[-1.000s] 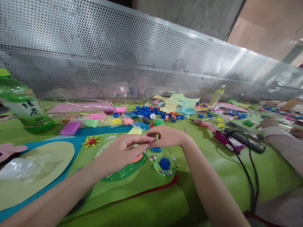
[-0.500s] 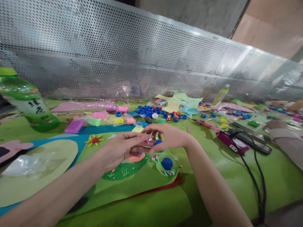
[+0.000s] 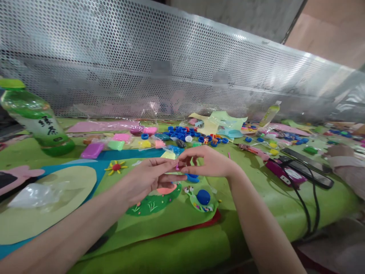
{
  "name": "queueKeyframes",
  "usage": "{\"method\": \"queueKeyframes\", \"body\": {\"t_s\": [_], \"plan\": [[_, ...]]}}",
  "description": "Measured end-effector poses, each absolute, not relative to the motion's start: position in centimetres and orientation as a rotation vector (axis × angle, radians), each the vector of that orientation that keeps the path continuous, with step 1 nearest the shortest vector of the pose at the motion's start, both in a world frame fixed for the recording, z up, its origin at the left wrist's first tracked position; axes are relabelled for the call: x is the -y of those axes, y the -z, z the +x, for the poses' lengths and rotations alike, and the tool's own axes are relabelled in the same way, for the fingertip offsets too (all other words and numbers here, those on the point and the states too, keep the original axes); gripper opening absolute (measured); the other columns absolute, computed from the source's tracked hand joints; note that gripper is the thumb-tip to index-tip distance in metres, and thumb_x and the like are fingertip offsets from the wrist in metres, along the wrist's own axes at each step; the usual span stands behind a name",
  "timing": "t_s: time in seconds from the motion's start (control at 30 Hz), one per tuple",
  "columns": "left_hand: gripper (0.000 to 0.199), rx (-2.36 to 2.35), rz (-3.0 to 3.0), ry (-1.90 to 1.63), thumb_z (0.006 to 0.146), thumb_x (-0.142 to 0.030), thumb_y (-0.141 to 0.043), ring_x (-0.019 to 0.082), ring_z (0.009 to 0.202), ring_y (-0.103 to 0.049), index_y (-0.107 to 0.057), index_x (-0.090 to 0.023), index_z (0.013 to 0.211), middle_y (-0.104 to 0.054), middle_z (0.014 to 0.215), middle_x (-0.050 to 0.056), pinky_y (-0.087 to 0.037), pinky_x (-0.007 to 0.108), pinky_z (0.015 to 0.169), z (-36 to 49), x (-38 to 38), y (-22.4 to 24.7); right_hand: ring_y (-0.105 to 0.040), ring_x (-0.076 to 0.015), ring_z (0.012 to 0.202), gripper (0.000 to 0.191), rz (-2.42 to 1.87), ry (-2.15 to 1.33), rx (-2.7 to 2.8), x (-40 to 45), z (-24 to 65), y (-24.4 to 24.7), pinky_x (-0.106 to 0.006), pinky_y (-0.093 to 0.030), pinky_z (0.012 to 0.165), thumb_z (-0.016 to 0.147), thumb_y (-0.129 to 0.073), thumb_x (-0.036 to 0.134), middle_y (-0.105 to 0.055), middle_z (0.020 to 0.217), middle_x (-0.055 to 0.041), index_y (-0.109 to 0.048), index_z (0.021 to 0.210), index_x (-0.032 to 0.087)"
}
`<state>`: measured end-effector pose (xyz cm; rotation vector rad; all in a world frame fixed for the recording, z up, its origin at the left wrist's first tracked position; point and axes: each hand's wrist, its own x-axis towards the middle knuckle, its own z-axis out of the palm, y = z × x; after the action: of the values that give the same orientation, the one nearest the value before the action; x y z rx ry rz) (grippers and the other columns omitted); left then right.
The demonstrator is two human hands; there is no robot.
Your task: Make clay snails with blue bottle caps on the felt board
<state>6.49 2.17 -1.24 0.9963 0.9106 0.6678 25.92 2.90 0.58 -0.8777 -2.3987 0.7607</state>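
Above a green foam-sheet picture, my two hands meet at the fingertips. Between the thumb and index finger of my left hand is a small purple piece of clay. My right hand arches over from the right, its fingertips touching or very near that piece; whether they grip it I cannot make out. Below them on the picture are a clay snail with a blue shell, a dark green patch with flowers and a second blue clay shape, partly hidden. A yellow clay sun with a red middle lies to the left.
A green tea bottle stands at the left. Blue bottle caps and clay packets lie behind the picture. On the right are a purple power strip with black cables and another person's sleeve. A perforated metal panel closes the back.
The camera view has shifted slightly, moving the scene a little right. My hands stay together around the purple piece, with my right fingers slightly changed in pose.
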Motion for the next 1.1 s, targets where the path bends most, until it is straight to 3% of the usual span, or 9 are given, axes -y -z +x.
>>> {"method": "queueKeyframes", "body": {"t_s": [0.4, 0.6, 1.1], "plan": [[0.012, -0.937, 0.996, -0.702, 0.076, -0.029, -0.064, 0.017, 0.073, -0.068, -0.062, -0.017, 0.075, -0.07, 0.078, 0.004, -0.051, 0.022, 0.06, 6.68, -2.14, 1.43, -0.056, -0.0103, 0.07, 0.016, -0.881, -0.705, 2.393, -3.02, 25.58, -0.25, -0.02, -0.044, 0.059, 0.079, -0.06, 0.028, -0.064, 0.083, 0.0002, -0.063, 0.092, 0.018], [0.011, -0.927, 1.007, -0.75, 0.07, -0.029, -0.069, 0.016, 0.069, -0.068, -0.065, -0.018, 0.07, -0.07, 0.075, 0.003, -0.047, 0.018, 0.05, 6.61, -2.12, 1.25, -0.055, -0.0098, 0.066, 0.015, -0.874, -0.685, 2.394, -3.11, 25.61, -0.23, -0.02, -0.043, 0.058, 0.08, -0.058, 0.028, -0.064, 0.079, 0.0005, -0.064, 0.091, 0.018], [0.026, -0.944, 0.986, -0.889, 0.052, -0.036, -0.079, 0.01, 0.059, -0.054, -0.068, -0.017, 0.066, -0.061, 0.062, 0.001, -0.04, 0.018, 0.047, 6.66, -2.42, 1.71, -0.054, -0.0092, 0.063, 0.015, -0.931, -0.727, 2.277, -3.02, 25.47, -0.12, -0.02, -0.042, 0.057, 0.077, -0.063, 0.031, -0.062, 0.071, 0.0002, -0.062, 0.077, 0.016]]}}
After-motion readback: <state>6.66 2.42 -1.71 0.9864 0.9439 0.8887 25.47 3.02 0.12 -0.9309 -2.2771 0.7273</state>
